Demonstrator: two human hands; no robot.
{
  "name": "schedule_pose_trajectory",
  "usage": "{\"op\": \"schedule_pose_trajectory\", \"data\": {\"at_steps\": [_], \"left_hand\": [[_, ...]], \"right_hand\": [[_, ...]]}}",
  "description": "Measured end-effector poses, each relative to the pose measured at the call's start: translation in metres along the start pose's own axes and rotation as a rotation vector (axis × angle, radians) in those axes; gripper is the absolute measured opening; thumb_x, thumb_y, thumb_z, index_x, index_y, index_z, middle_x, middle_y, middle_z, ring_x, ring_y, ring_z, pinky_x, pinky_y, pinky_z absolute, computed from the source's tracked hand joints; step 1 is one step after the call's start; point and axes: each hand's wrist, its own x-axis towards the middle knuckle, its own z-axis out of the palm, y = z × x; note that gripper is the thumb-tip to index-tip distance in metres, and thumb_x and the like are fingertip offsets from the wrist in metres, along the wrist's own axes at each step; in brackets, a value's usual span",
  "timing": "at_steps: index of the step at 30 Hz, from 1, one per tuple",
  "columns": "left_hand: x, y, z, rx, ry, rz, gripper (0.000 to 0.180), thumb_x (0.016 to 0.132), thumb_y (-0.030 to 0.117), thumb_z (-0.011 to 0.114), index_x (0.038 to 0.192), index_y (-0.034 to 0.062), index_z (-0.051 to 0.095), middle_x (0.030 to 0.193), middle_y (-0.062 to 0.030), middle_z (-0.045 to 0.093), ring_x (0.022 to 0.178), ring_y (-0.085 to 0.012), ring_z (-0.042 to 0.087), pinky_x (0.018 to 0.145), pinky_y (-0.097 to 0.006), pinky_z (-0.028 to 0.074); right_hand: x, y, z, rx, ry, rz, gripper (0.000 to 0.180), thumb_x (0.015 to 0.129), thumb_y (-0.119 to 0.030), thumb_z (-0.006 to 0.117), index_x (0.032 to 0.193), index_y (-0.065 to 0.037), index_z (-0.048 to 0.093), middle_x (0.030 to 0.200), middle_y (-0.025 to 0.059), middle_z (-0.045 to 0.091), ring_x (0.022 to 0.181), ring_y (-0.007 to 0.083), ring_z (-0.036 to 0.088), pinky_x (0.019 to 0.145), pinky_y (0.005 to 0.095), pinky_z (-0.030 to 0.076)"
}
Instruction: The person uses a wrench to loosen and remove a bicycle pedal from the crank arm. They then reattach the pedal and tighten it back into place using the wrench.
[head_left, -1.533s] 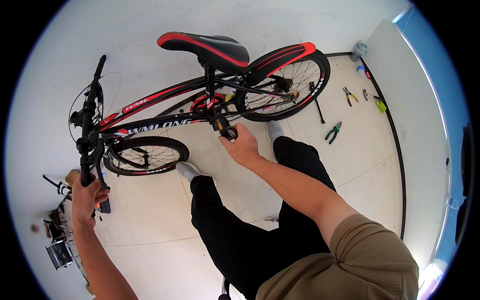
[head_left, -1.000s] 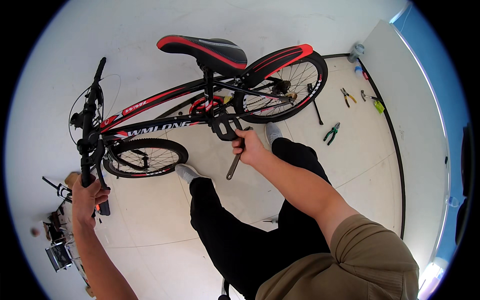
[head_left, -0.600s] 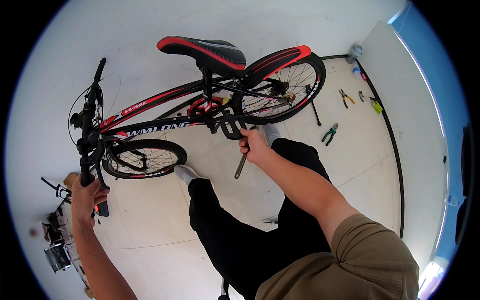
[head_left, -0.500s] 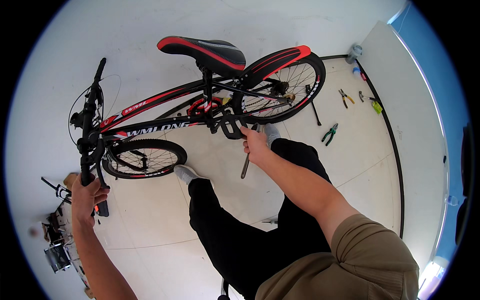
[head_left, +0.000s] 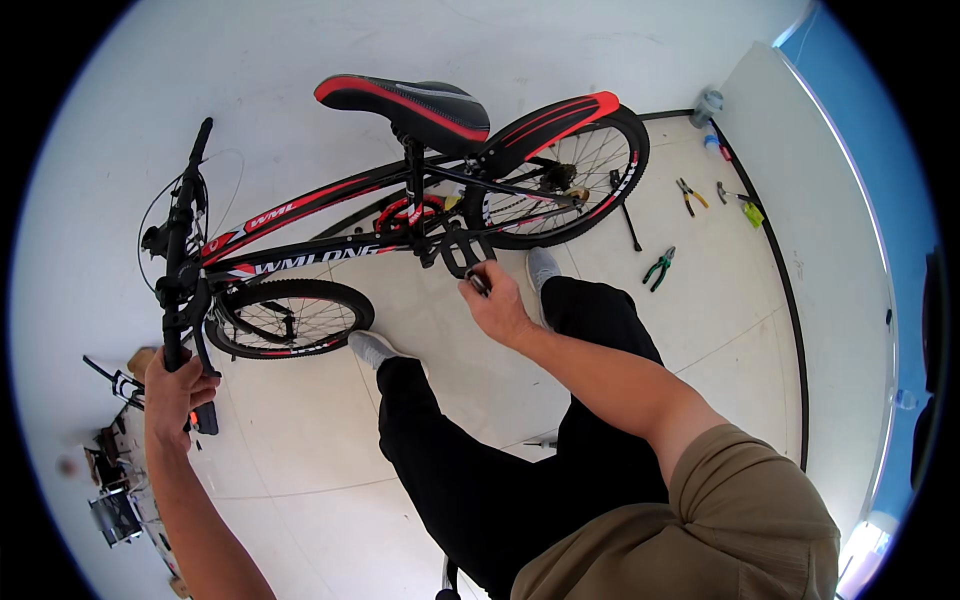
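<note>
A black and red bicycle (head_left: 330,190) stands upright along the white wall. My left hand (head_left: 175,392) is wrapped round the near handlebar grip (head_left: 173,345), beside the brake lever. My right hand (head_left: 503,308) is closed round a wrench (head_left: 480,284), which points nearly end-on, so only a short dark part shows. That hand is just below the black pedal (head_left: 464,252); whether it touches the pedal I cannot tell. The red chainring (head_left: 408,213) is partly behind the frame and crank. Above the frame is the black and red saddle (head_left: 410,108).
On the floor to the right lie green-handled pliers (head_left: 659,269), yellow-handled pliers (head_left: 690,196), a hammer (head_left: 737,192) and a long black tool (head_left: 628,215). A bottle (head_left: 707,107) stands in the far corner. My shoes (head_left: 374,347) are close to the wheels. Assorted gear (head_left: 115,515) sits at lower left.
My right hand has moved slightly left and turned over. The wrench, which hung lengthwise below the hand, now points end-on. My left hand keeps its hold on the grip.
</note>
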Motion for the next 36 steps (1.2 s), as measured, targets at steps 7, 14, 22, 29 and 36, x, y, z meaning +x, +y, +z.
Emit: {"op": "schedule_pose_trajectory", "data": {"at_steps": [7, 14, 22, 29, 36], "left_hand": [[0.003, 0.0, -0.001, 0.068, 0.007, -0.003, 0.017, 0.09, 0.022, 0.06, 0.097, 0.0082, 0.052, 0.081, -0.0041, 0.063, 0.073, -0.0152, 0.068, 0.07, -0.03, 0.057], [0.014, -0.025, -0.008, 0.193, 0.401, 0.229, 0.037, 0.091, 0.022, 0.068, 0.117, -0.0021, 0.058, 0.097, -0.0099, 0.067, 0.091, -0.0165, 0.064, 0.078, -0.031, 0.051], [-0.051, -0.046, 0.128, 0.206, 0.673, 0.955, 0.047, 0.093, 0.003, 0.064, 0.135, -0.0029, 0.044, 0.133, -0.0205, 0.055, 0.124, -0.0313, 0.055, 0.11, -0.044, 0.04], [0.004, -0.022, 0.346, -0.963, -0.288, -0.189, 0.034, 0.101, 0.02, 0.056, 0.127, -0.0011, 0.05, 0.119, -0.017, 0.061, 0.107, -0.028, 0.061, 0.094, -0.04, 0.051], [0.063, -0.03, 0.419, -1.266, -0.576, -0.639, 0.049, 0.103, 0.048, 0.045, 0.129, 0.0066, 0.048, 0.133, -0.0209, 0.052, 0.124, -0.0365, 0.052, 0.106, -0.061, 0.04]], "right_hand": [[-0.041, -0.011, -0.008, 0.145, -0.375, 0.523, 0.027, 0.082, -0.021, 0.065, 0.095, 0.002, 0.06, 0.079, 0.0095, 0.059, 0.075, 0.0175, 0.054, 0.07, 0.0365, 0.047], [-0.021, -0.009, 0.005, -0.02, -0.603, 0.395, 0.031, 0.078, -0.019, 0.062, 0.098, 0.004, 0.062, 0.091, 0.0182, 0.065, 0.085, 0.0287, 0.062, 0.075, 0.0416, 0.049], [0.0, 0.005, 0.024, -0.508, -0.946, 0.209, 0.036, 0.077, -0.012, 0.057, 0.109, 0.003, 0.063, 0.104, 0.0236, 0.069, 0.099, 0.0391, 0.067, 0.082, 0.0462, 0.054], [-0.008, 0.011, 0.037, -0.588, -1.025, 0.082, 0.027, 0.077, -0.01, 0.057, 0.098, 0.003, 0.069, 0.096, 0.0217, 0.071, 0.09, 0.0381, 0.07, 0.076, 0.0476, 0.056], [-0.014, 0.023, 0.039, -0.712, -1.22, 0.003, 0.019, 0.078, -0.014, 0.059, 0.087, -0.005, 0.073, 0.095, 0.0167, 0.072, 0.083, 0.0345, 0.071, 0.071, 0.045, 0.056]]}}
